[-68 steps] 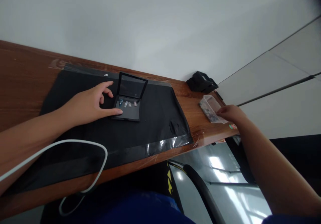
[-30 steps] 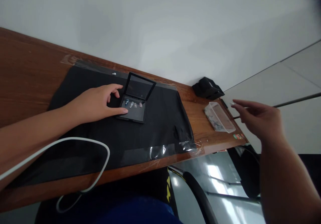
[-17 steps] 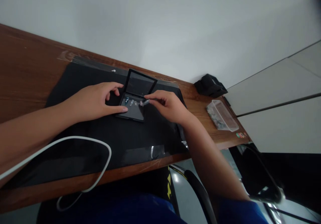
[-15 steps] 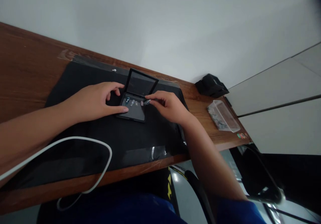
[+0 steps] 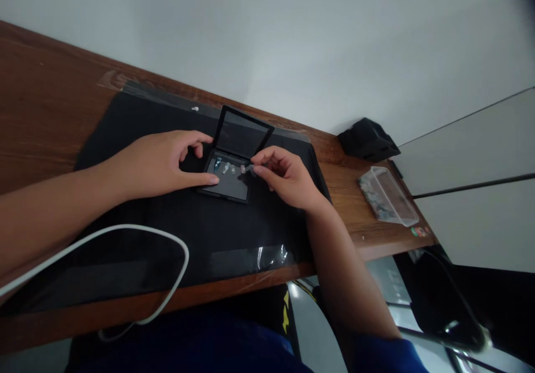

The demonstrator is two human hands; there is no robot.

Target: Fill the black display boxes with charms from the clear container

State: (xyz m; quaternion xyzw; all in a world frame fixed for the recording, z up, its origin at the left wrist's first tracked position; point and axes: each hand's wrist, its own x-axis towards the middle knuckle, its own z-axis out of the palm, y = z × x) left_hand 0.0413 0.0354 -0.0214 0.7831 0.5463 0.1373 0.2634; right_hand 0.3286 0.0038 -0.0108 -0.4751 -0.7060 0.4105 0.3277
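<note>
An open black case (image 5: 228,190) stands on the black mat, its clear-windowed lid (image 5: 242,133) tilted up at the back. In its base lies a row of small shiny pieces that look like false nails (image 5: 233,169), one dark blue and others pale or pinkish. My left hand (image 5: 169,161) steadies the case at its left side, thumb on the base and index finger by the lid's edge. With thumb and fingertips pinched, my right hand (image 5: 286,178) holds a greyish false nail (image 5: 249,168) at the right end of the row. Its far end is hidden by the fingers.
A black mat (image 5: 167,233) is taped on the wooden table (image 5: 54,94). A white cable (image 5: 125,227) loops across it at the front left. To the right stand a clear plastic box (image 5: 388,194) with small packets and a black holder (image 5: 368,139). A white scrap (image 5: 195,109) lies behind.
The view has shifted slightly, moving the scene a little to the right. My right fingers still pinch the false nail, which has turned a little. My left hand remains at the case.
</note>
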